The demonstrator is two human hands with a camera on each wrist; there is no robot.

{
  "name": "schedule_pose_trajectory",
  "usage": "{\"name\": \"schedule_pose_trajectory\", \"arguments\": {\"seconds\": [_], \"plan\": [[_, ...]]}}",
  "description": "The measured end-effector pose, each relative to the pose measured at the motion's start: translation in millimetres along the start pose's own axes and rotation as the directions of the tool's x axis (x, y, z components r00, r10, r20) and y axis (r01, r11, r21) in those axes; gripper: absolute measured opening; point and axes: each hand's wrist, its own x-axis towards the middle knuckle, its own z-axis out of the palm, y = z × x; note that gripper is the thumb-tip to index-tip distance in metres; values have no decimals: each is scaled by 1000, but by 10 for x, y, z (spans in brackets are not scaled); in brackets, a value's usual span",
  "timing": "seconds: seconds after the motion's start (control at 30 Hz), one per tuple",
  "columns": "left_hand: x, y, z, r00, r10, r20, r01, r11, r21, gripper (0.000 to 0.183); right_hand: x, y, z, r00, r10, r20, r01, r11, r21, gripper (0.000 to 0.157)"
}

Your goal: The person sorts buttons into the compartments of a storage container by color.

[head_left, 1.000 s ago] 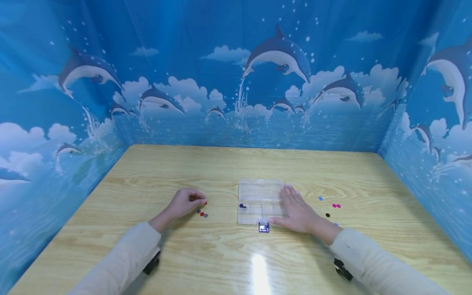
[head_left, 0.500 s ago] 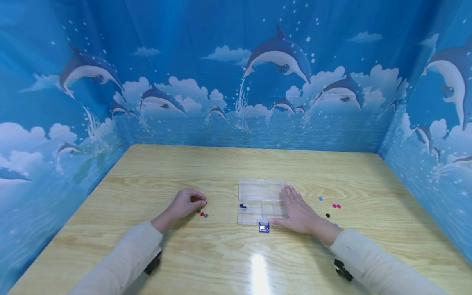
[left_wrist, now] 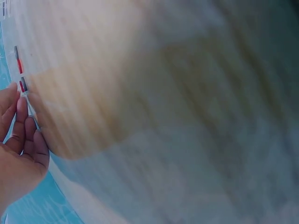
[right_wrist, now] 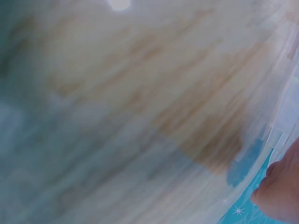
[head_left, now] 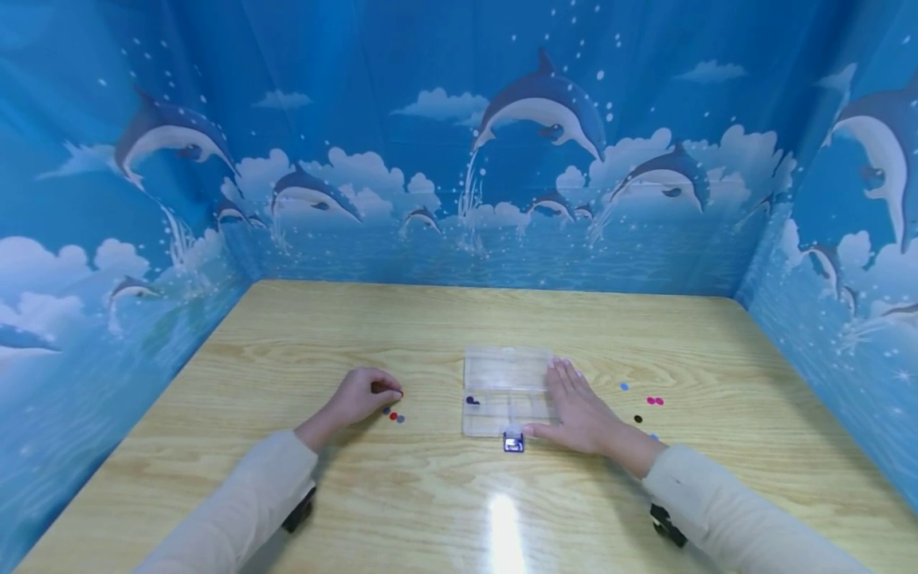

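In the head view my left hand (head_left: 362,394) pinches a small red disc (head_left: 402,394) between thumb and forefinger, low over the table. Most of that disc is hidden by the fingertips. Just nearer to me lie another red disc (head_left: 394,416) and two grey-blue discs (head_left: 400,419). My right hand (head_left: 579,410) rests with straight fingers on the right side of a clear plastic box (head_left: 489,422). The box's lid (head_left: 506,368) is folded back, away from me. A few dark discs (head_left: 470,400) sit in its left compartment.
A blue-edged clasp (head_left: 513,442) juts from the box's front. To the right of my right hand lie blue (head_left: 624,387), pink (head_left: 655,401) and black (head_left: 638,418) discs. Another blue disc (head_left: 653,437) is partly behind the right wrist. Dolphin-print curtains (head_left: 459,159) enclose the table.
My left fingertips have closed in over the red disc, so less of it shows, and that hand has shifted slightly right. The right hand and the box have stayed put.
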Motion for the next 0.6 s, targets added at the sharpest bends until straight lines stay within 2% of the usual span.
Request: {"name": "schedule_pose_trajectory", "arguments": {"seconds": [0.6], "plan": [[24, -23, 24, 999, 29, -13, -29, 1000, 9, 8, 15, 28, 35, 1000, -12, -22, 12, 1000, -18, 101]]}}
